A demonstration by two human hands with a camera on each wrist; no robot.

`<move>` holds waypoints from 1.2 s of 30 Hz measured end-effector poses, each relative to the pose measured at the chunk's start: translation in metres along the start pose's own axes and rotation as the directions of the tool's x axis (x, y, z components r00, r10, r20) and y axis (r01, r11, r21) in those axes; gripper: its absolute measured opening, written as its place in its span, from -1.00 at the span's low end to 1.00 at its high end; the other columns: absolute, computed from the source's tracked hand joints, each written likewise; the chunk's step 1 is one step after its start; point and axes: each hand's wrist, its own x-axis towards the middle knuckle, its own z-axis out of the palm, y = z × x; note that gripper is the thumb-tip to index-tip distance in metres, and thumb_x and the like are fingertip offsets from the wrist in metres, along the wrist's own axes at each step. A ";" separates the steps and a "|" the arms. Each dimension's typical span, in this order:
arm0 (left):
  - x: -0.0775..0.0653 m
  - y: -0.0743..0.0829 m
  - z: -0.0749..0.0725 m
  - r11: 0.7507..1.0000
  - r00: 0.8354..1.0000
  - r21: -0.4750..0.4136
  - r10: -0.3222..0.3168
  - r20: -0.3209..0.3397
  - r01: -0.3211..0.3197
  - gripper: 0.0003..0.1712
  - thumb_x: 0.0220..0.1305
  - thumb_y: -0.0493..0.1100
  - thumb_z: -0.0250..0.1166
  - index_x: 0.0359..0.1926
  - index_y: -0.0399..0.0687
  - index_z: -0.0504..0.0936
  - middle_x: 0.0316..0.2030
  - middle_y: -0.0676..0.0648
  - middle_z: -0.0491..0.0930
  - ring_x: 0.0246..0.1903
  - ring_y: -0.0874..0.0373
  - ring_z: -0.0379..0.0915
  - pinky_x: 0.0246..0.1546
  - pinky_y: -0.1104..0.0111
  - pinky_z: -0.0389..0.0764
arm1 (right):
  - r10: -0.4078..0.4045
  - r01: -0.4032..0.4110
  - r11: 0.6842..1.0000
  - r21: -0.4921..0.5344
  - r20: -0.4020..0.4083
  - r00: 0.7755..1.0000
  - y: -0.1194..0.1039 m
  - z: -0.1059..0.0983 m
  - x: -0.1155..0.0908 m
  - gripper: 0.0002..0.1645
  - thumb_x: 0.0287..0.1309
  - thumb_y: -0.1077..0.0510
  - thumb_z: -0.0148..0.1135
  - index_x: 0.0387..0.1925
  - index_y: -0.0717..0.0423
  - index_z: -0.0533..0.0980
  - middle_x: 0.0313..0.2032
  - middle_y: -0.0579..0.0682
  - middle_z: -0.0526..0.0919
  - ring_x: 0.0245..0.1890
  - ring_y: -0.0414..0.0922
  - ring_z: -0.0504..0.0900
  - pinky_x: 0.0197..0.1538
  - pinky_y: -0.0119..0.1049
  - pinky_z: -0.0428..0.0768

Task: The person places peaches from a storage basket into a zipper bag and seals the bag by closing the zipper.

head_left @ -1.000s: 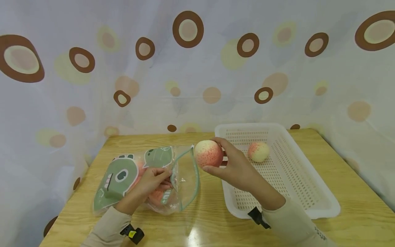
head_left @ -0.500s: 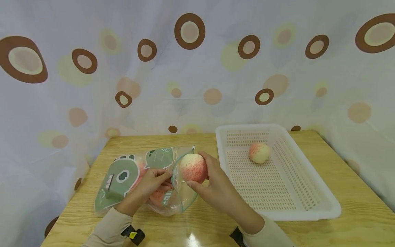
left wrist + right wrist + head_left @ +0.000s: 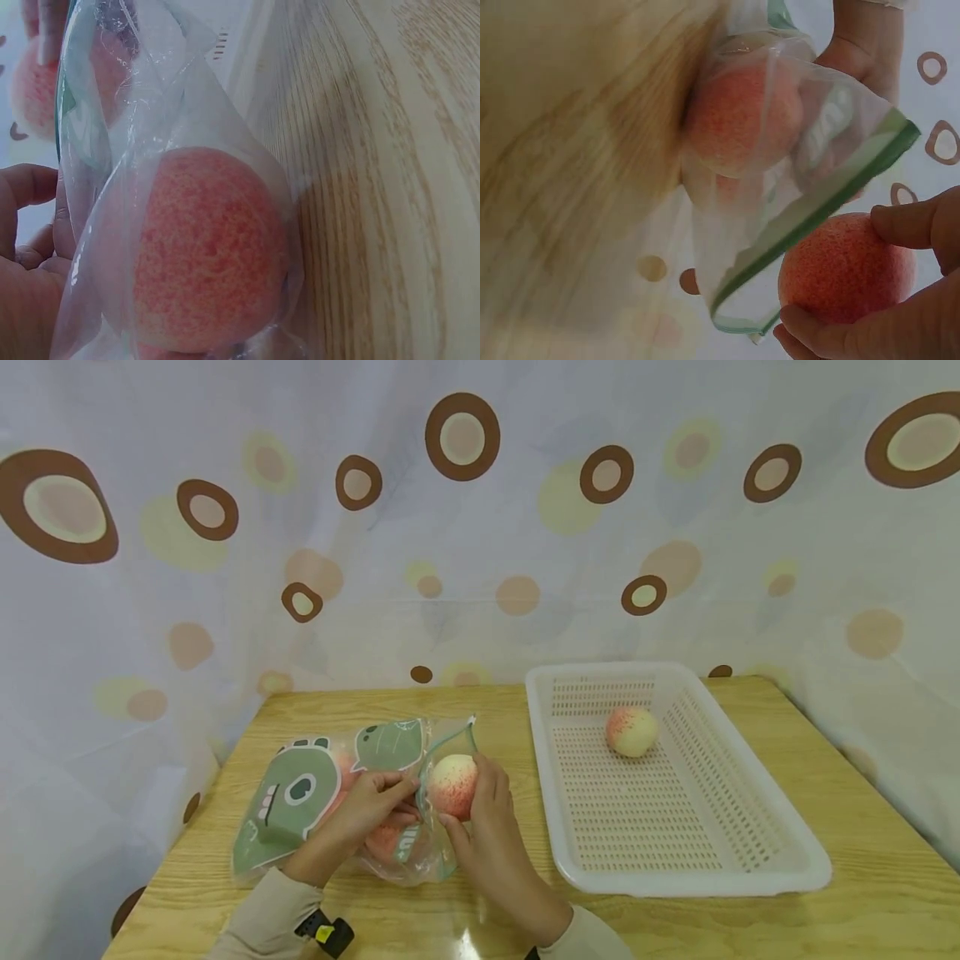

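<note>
A clear zip bag (image 3: 296,802) with a green dinosaur print lies on the table, its green-edged mouth facing right. Peaches, such as this reddish peach (image 3: 214,251), show through the plastic. My left hand (image 3: 367,810) pinches the upper lip of the bag near the mouth. In my right hand (image 3: 491,839) is another peach (image 3: 452,787), cream above and red-speckled below, gripped between thumb and fingers right at the bag's mouth. The right wrist view shows this held peach (image 3: 847,270) beside the green zip edge, partly behind it.
A white perforated plastic basket (image 3: 757,802) stands on the right of the wooden table (image 3: 885,827), with one peach (image 3: 632,732) inside near the back. A patterned curtain (image 3: 480,543) hangs behind the table.
My right hand has carried its peach leftward and down from beside the basket to the bag's mouth. My left hand keeps its hold on the bag with hardly any movement.
</note>
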 end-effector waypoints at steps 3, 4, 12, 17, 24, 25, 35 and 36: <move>-0.001 0.001 0.000 1.000 1.000 -0.001 0.000 -0.001 0.000 -0.62 0.42 -0.19 0.07 -0.08 -0.54 0.53 -0.47 0.00 0.61 -0.47 0.30 0.56 -0.40 0.51 0.65 | 0.056 -0.058 0.996 0.072 0.022 0.998 0.008 0.006 0.001 -0.14 0.16 0.30 0.28 0.32 0.46 0.00 0.22 0.46 0.15 0.09 0.34 0.43 0.01 0.14 0.57; -0.001 0.001 0.000 1.000 1.000 -0.004 0.000 -0.001 0.000 -0.61 0.43 -0.19 0.07 -0.06 -0.55 0.52 -0.47 0.00 0.61 -0.47 0.30 0.56 -0.40 0.51 0.65 | 0.076 -0.079 0.992 0.099 0.033 0.997 0.011 0.008 0.001 -0.14 0.18 0.30 0.27 0.32 0.47 -0.02 0.22 0.47 0.14 0.08 0.36 0.43 -0.01 0.14 0.58; -0.002 0.000 0.000 1.000 1.000 -0.028 0.005 0.005 -0.005 -0.63 0.42 -0.19 0.07 -0.10 -0.55 0.53 -0.48 0.01 0.60 -0.48 0.32 0.55 -0.41 0.53 0.63 | 0.288 -0.280 0.914 0.294 0.018 0.957 0.028 0.022 0.005 -0.16 0.15 0.27 0.28 0.32 0.42 0.04 0.17 0.45 0.22 0.14 0.29 0.37 0.15 0.19 0.44; -0.002 -0.002 0.001 0.999 1.000 -0.039 -0.002 0.001 0.002 -0.66 0.41 -0.21 0.08 -0.13 -0.52 0.55 -0.48 0.01 0.59 -0.49 0.31 0.54 -0.41 0.53 0.63 | 0.327 -0.321 0.898 0.303 0.031 0.945 0.036 0.025 0.006 -0.27 0.20 0.28 0.20 0.29 0.45 0.09 0.09 0.43 0.29 0.01 0.22 0.47 0.02 0.07 0.55; -0.001 0.000 0.000 0.999 1.000 -0.051 -0.004 -0.013 0.004 -0.70 0.40 -0.22 0.09 -0.17 -0.47 0.56 -0.46 0.01 0.58 -0.47 0.31 0.53 -0.42 0.55 0.62 | 0.320 -0.350 0.868 0.352 0.142 0.937 0.038 0.021 0.007 -0.43 0.30 0.33 0.02 0.28 0.43 0.14 0.16 0.45 0.27 0.00 0.30 0.54 -0.11 -0.08 0.66; -0.001 0.000 -0.001 0.999 1.000 -0.048 -0.003 -0.012 0.003 -0.69 0.40 -0.22 0.09 -0.15 -0.48 0.56 -0.46 0.00 0.58 -0.47 0.31 0.53 -0.42 0.55 0.63 | 0.320 -0.354 0.866 0.354 0.151 0.935 0.038 0.021 0.007 -0.43 0.30 0.33 0.02 0.28 0.42 0.15 0.16 0.44 0.28 0.02 0.31 0.52 -0.08 -0.05 0.65; -0.002 0.001 0.000 1.000 1.000 -0.029 -0.010 -0.009 0.010 -0.66 0.41 -0.20 0.08 -0.10 -0.51 0.54 -0.44 0.00 0.60 -0.45 0.31 0.55 -0.38 0.54 0.64 | 0.317 -0.376 0.863 0.338 0.218 0.923 0.036 0.019 0.006 -0.41 0.29 0.28 0.09 0.29 0.37 0.19 0.19 0.38 0.34 0.17 0.35 0.38 0.14 0.12 0.49; -0.002 0.002 0.000 1.000 1.000 -0.027 -0.012 -0.009 0.012 -0.65 0.41 -0.20 0.08 -0.10 -0.51 0.54 -0.43 -0.01 0.60 -0.45 0.31 0.55 -0.38 0.54 0.64 | 0.314 -0.376 0.863 0.337 0.225 0.922 0.036 0.019 0.005 -0.41 0.29 0.28 0.09 0.30 0.37 0.19 0.20 0.37 0.33 0.19 0.34 0.37 0.15 0.12 0.48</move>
